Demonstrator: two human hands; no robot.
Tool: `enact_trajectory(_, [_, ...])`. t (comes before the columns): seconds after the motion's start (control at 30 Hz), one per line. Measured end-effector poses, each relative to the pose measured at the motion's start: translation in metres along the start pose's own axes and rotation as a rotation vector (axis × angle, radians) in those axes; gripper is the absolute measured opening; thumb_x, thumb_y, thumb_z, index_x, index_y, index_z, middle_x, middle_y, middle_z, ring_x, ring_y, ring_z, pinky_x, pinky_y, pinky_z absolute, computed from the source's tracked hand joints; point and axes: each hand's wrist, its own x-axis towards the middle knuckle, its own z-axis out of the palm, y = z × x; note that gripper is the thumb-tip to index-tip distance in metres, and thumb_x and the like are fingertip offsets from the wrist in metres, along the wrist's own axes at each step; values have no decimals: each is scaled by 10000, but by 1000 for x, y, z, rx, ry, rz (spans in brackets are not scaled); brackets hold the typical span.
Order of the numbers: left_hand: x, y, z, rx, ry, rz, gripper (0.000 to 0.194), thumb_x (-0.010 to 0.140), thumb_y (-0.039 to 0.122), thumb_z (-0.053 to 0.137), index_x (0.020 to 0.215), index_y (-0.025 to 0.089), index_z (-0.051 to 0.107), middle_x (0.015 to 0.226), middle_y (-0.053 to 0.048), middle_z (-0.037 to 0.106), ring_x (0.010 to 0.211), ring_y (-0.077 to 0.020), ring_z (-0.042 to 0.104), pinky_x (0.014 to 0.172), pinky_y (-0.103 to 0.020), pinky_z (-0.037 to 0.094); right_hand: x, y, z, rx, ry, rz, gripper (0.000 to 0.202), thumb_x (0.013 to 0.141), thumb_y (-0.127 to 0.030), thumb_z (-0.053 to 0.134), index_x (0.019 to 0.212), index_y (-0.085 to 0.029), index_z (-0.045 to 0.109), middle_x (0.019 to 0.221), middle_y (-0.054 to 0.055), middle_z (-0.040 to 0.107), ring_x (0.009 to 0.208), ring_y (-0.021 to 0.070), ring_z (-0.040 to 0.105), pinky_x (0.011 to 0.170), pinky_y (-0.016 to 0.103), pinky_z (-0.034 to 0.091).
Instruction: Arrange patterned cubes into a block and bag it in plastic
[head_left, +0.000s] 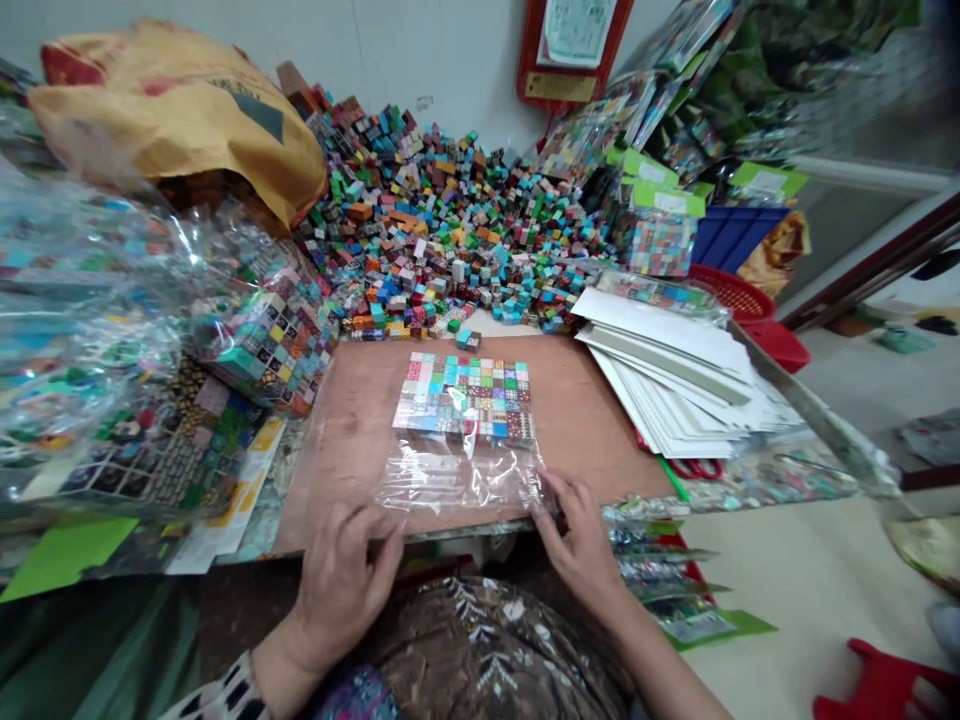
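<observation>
A clear plastic bag (465, 485) lies flat on the brown board, its loose end toward me. Inside its far part sits a block of small patterned cubes (469, 395) in neat rows, in many colours. My left hand (345, 570) is at the bag's near left corner, thumb and forefinger closed together on the film. At the near right corner my right hand (574, 530) pinches the film between thumb and fingers. Just beyond the block, a small loose pair of cubes (469, 341) rests on the board.
Behind the board (615, 430) rises a big heap of loose cubes (450, 220). Bagged cube blocks (277, 340) crowd the left, below a yellow sack (172, 110). White cards (667, 370) are stacked right, near red-handled scissors (697, 467). Green-topped packs (667, 580) hang below the edge.
</observation>
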Motion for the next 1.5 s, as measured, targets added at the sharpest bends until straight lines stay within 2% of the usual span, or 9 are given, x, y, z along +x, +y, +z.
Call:
enact_trajectory(0.37, [57,-24,-4,168,-511,-402,311,912,289,347,667,216,526,704,-53,636,717,-228,583,623,-319,360,22,5,-1,-64,88,-112,366,916,-121,384,1200,-204,600,976,76,709,872,213,659,757,364,533])
enact_trajectory(0.57, [163,-31,-33,-91,-296,-595,400,803,472,490,512,197,485,495,22,432,539,-139,444,524,-267,243,137,-9,-74,-63,17,-58,257,913,-245,491,1060,-211,699,795,37,715,716,195,649,654,310,490])
enact_trajectory(0.7, [246,-29,-45,-328,-110,-668,283,739,362,551,570,135,557,507,33,418,515,-85,396,539,-229,270,234,-31,-112,91,-2,62,186,792,-88,553,854,-129,724,682,-2,676,623,123,604,585,252,434])
enact_trajectory(0.83, [292,-9,-76,-459,-22,-634,197,714,269,574,595,146,478,583,34,411,547,-58,399,573,-224,279,280,-69,-153,178,30,202,267,759,-110,540,910,19,718,684,24,679,583,75,619,537,233,340])
enact_trajectory(1.0, [289,5,-102,-458,66,-571,184,749,215,485,607,156,385,654,25,358,704,-114,541,664,-261,281,267,-96,-180,310,62,222,713,801,-264,37,794,145,622,833,58,668,693,58,613,493,339,247])
enact_trajectory(1.1, [264,-13,-77,-350,-151,-632,226,713,278,511,552,120,492,537,29,395,552,-84,479,613,-232,319,240,-82,-152,425,-73,338,151,782,-98,543,669,-56,633,545,-33,601,472,16,538,476,183,311])
enact_trajectory(1.17, [247,-30,-55,-367,-287,-759,223,640,305,595,488,162,515,458,12,445,462,-105,421,495,-244,316,224,-70,-128,529,-247,479,132,657,-29,635,626,-142,576,477,-71,518,408,36,463,416,171,346])
enact_trajectory(1.27, [235,-42,-38,-453,-223,-790,204,594,286,628,441,197,524,434,-4,478,434,-126,408,438,-272,300,209,-60,-107,692,-256,607,202,607,-68,653,616,-191,493,468,-87,460,392,47,397,406,186,351])
enact_trajectory(1.5, [247,-12,-72,-571,-226,-872,265,621,147,621,405,184,473,370,31,414,382,-80,343,422,-243,236,216,-67,-136,753,-231,612,256,558,-81,700,612,-201,481,479,-78,459,408,60,389,433,204,332])
